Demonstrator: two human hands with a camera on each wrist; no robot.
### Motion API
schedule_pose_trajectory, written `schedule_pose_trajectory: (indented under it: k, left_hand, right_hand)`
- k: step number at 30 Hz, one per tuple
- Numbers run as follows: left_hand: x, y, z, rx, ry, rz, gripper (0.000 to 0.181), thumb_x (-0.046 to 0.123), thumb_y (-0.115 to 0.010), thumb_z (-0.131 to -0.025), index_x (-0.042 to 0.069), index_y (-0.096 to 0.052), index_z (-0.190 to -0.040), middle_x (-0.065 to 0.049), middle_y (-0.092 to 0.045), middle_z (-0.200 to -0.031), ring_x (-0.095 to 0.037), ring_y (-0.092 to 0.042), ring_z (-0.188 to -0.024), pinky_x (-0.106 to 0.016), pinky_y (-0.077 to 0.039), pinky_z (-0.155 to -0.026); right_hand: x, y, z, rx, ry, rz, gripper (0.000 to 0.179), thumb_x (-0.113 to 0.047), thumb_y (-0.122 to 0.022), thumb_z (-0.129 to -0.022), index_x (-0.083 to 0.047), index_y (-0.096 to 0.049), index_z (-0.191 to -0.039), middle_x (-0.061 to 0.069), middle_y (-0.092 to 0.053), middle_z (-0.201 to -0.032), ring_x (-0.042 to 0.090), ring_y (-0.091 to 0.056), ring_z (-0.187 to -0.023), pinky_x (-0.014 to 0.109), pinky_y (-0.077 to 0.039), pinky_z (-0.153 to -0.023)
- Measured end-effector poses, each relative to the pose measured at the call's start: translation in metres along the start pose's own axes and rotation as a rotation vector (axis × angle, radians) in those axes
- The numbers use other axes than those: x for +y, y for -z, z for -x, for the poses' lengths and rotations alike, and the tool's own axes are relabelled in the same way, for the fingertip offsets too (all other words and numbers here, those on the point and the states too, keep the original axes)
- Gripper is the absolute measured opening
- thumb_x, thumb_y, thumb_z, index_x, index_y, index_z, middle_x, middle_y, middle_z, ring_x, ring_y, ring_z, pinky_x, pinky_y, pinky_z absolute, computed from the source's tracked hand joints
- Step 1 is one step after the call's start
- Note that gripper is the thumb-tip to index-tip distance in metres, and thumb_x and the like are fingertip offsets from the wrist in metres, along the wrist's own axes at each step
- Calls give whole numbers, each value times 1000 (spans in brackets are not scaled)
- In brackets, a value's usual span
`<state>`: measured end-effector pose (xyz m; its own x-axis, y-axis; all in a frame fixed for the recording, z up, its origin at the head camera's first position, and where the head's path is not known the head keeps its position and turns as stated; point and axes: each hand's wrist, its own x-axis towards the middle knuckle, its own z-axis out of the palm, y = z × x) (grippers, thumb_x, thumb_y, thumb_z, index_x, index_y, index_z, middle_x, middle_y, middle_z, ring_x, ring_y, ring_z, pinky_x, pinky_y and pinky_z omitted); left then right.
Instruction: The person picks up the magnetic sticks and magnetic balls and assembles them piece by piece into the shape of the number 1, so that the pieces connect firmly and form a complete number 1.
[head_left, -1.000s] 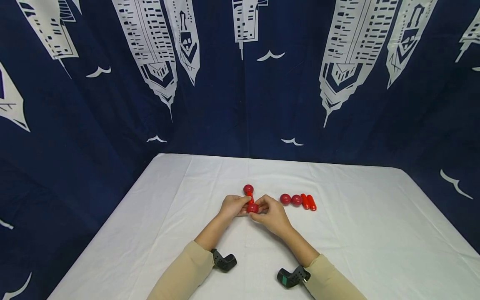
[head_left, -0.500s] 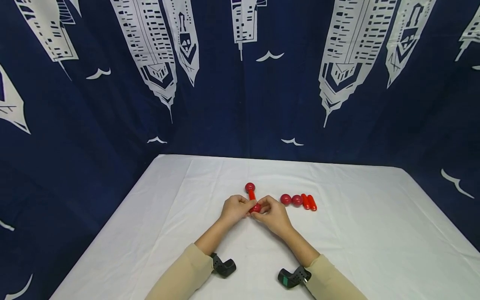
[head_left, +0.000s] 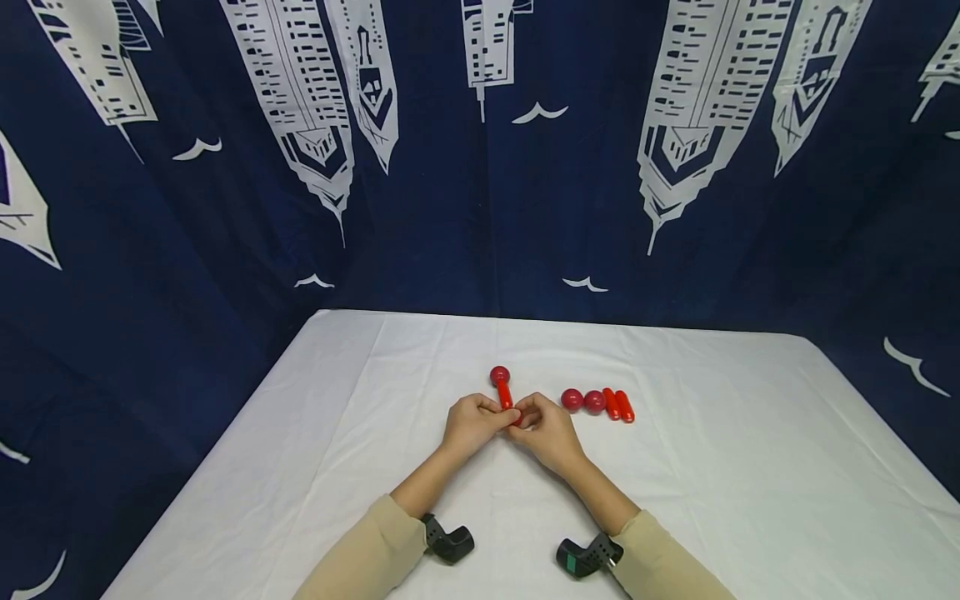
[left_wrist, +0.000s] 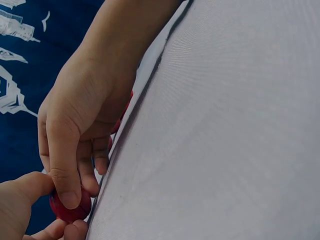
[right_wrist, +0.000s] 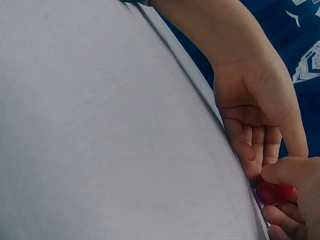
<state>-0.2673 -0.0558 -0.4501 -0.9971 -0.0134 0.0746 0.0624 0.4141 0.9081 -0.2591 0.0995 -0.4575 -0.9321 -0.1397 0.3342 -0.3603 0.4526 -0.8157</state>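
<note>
Between both hands a red ball (right_wrist: 272,194) is pinched, largely covered by fingers in the head view. My left hand (head_left: 472,422) holds it from the left, thumb across its top. From the right, my right hand (head_left: 552,435) grips the same ball with thumb and fingers; in the left wrist view its thumb lies over the ball (left_wrist: 74,212). A short red rod (head_left: 505,395) runs away from the held ball. At the rod's far end sits another red ball (head_left: 499,376), so the pieces form one line.
Right of the hands, two red balls (head_left: 572,400) lie side by side on the white tablecloth (head_left: 735,467), with two red rods (head_left: 625,407) beside them. A dark blue curtain (head_left: 495,208) with white building prints hangs behind the table.
The held ball has shifted slightly right, and the left thumb has moved from the rod onto it, covering more of it. The rod and far ball now show more fully.
</note>
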Motion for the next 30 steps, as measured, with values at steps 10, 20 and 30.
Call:
schedule_pose_trajectory:
  k: [10, 20, 30]
  left_hand:
    - [-7, -4, -1, -4, -78, 74, 27, 26, -85, -75, 6, -68, -79, 1, -69, -70, -7, -59, -62, -22, -44, -54]
    - [-10, -3, -4, -15, -114, 84, 26, 24, -85, -75, 6, -68, -79, 1, -70, -72, -6, -61, -66, -22, -46, -56]
    - [-11, 1, -3, -25, -96, 70, 25, 23, -84, -77, 6, -66, -80, 1, -69, -72, -6, -60, -65, -21, -46, -56]
  right_hand:
    - [2, 3, -1, -5, -6, 51, 26, -7, -82, -75, -5, -65, -93, 2, -67, -87, 17, -63, -81, 30, -49, -71]
    - [3, 2, -1, -17, -18, 56, 26, -7, -81, -76, -4, -64, -95, 2, -67, -88, 17, -64, -82, 31, -49, -72]
    - [-10, 8, -4, -124, -55, 55, 24, -8, -80, -78, -2, -64, -96, 3, -66, -86, 20, -65, -83, 37, -55, -78]
